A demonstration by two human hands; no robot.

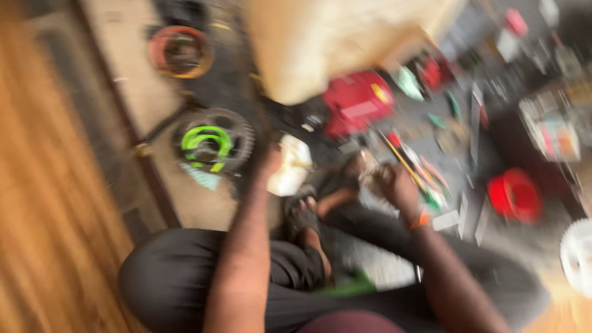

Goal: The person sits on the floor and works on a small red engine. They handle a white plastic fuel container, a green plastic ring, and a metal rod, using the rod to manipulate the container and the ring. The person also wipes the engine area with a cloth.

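The picture is heavily blurred by motion. I sit on the floor in dark trousers, knees apart. My left hand (271,161) reaches forward and touches or holds a pale crumpled cloth or paper (290,165). My right hand (385,182), an orange band at its wrist, is curled around something small and light that I cannot make out. A foot in a dark sandal (305,216) lies between my arms.
A toothed wheel with a bright green part (209,145) lies at the left beside a round red-rimmed part (180,50). A red box (357,102), a red tub (515,196), pencils and several small tools are scattered at the right. A tan block (327,43) stands ahead.
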